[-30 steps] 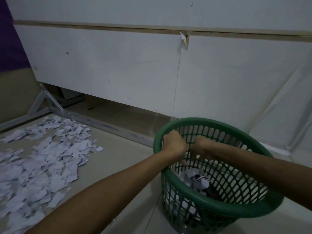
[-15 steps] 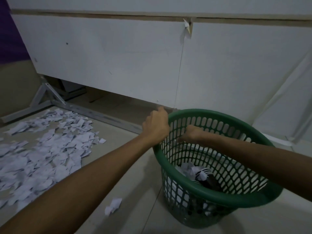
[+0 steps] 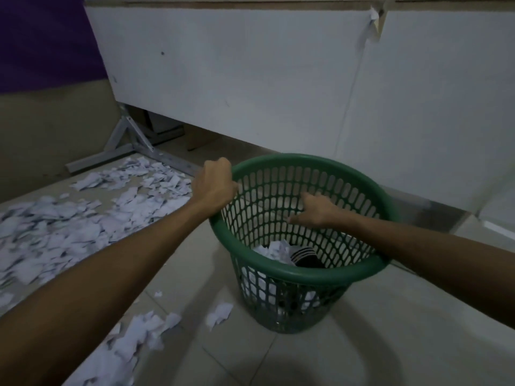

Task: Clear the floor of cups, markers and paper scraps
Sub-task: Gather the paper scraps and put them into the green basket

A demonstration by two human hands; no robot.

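Note:
A green plastic mesh basket (image 3: 303, 274) stands on the tiled floor at centre right. White paper scraps (image 3: 274, 250) and a dark object with white stripes (image 3: 305, 256) lie inside it. My left hand (image 3: 214, 185) is closed over the basket's far left rim. My right hand (image 3: 315, 211) reaches down inside the basket with fingers spread, holding nothing. A wide spread of white paper scraps (image 3: 69, 218) covers the floor to the left, and more scraps (image 3: 145, 332) lie close in front of the basket.
A large white board (image 3: 250, 79) stands behind the basket, raised above the floor. A grey metal frame leg (image 3: 131, 146) rests on the floor at the back left. A purple panel (image 3: 47, 37) fills the upper left.
My left hand slid from inside the basket out to its left rim and took hold. My right hand opened inside the basket. The view turned left and down, showing more scraps near the basket.

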